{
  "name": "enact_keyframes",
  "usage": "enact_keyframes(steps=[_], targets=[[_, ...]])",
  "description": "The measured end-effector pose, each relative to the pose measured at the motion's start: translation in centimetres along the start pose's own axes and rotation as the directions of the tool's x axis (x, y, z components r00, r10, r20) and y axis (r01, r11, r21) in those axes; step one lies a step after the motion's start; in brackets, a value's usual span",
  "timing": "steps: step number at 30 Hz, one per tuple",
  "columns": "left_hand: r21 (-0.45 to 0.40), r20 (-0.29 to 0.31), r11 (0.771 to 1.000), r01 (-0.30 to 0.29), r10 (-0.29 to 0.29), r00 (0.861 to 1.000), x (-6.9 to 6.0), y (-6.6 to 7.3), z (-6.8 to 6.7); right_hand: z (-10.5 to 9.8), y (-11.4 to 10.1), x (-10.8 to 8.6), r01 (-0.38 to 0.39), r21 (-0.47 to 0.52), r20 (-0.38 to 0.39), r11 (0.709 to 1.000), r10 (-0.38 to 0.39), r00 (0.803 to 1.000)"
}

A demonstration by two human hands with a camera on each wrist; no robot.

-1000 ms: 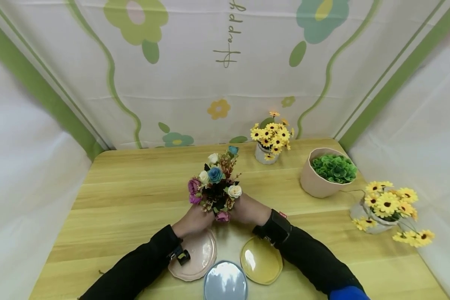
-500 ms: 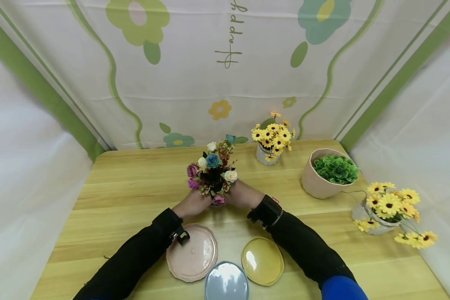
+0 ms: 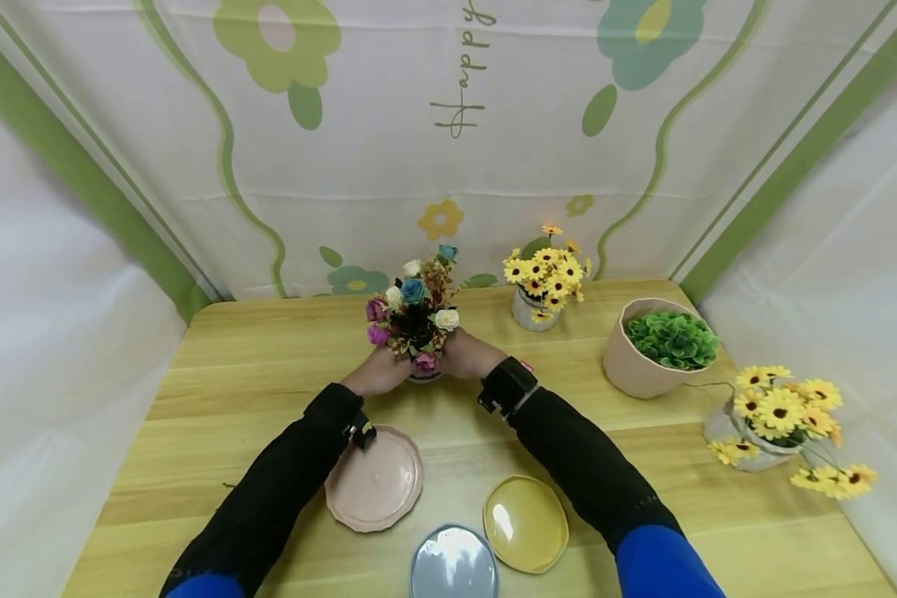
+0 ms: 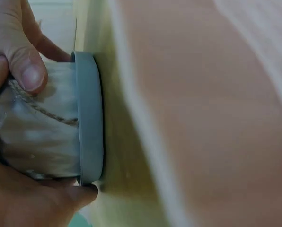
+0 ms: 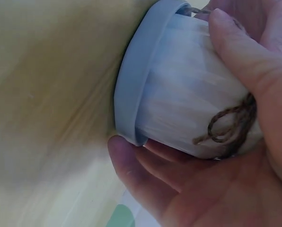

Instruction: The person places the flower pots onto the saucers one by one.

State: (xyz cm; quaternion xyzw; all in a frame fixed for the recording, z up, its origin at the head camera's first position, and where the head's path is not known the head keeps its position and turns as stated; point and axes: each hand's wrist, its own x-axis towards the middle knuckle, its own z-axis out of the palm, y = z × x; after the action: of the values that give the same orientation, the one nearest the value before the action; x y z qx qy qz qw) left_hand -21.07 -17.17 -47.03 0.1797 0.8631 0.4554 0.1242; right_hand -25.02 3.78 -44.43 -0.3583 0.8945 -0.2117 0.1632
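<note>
A bouquet of white, blue and purple artificial roses [image 3: 413,291] stands in a whitish pot [image 4: 46,127] tied with brown twine. Under the pot is a grey-blue saucer [image 5: 134,85], right by the wooden tabletop; I cannot tell if it touches the wood. My left hand [image 3: 381,371] grips the pot from the left, and my right hand [image 3: 473,355] grips it from the right. In the right wrist view a thumb lies on the pot's side, with curled fingers at the saucer's edge. From the head view, flowers and hands hide most of the pot.
Nearer me lie a pink plate [image 3: 374,482], partly under my left wrist, a blue-grey plate [image 3: 454,569] and a yellow plate [image 3: 526,525]. Potted yellow daisies [image 3: 546,278] stand at the back, with a pink pot of greenery [image 3: 631,365] and more daisies [image 3: 781,415] on the right.
Both hands have carried the flowerpot away from me and slightly left, towards the back of the table. The pink plate has also shifted slightly away and left.
</note>
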Motion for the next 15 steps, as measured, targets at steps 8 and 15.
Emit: enact_keyframes(steps=[8,15], targets=[[0.019,0.013,0.999,0.04,-0.041,0.999,1.8,-0.9,-1.5,-0.7,0.4,2.1,-0.064,0.028,0.003,0.998,0.064,0.998],[0.087,0.027,0.994,0.062,-0.065,0.998,2.6,-1.3,-2.6,-1.3,0.3,3.4,-0.145,0.017,0.043,0.989,0.144,0.989]])
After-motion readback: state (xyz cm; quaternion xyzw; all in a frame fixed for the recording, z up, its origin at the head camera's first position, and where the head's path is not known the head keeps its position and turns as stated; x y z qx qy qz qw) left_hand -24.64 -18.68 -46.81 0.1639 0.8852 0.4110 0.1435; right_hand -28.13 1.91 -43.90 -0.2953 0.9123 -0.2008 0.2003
